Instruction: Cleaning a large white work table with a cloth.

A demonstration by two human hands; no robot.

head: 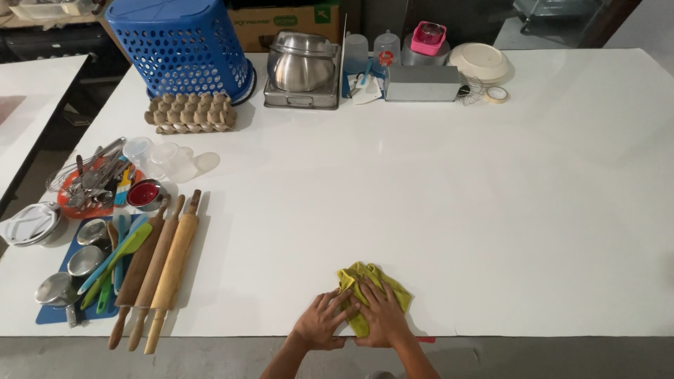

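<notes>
Right now, cloth: a crumpled yellow-green cloth lies on the white desk, close to the near edge, a little left of centre.
Hands: left hand and right hand both rest flat on the cloth, side by side and touching it.
Fingers: spread and pressed down on the fabric, not curled around it; neither hand lifts it.
Lie of the cloth: it bunches ahead of the fingertips, away from the person; its long axis runs from far left to near right; the right hand covers more of it.
Rolling pins: three wooden rolling pins lie parallel, well apart to the left.
Blue mat: holds metal cups and coloured spatulas.
Orange dish: piled with metal utensils.
Far edge: blue basket tipped on its side, egg carton before it, a steel bowl in a metal tray.
</notes>
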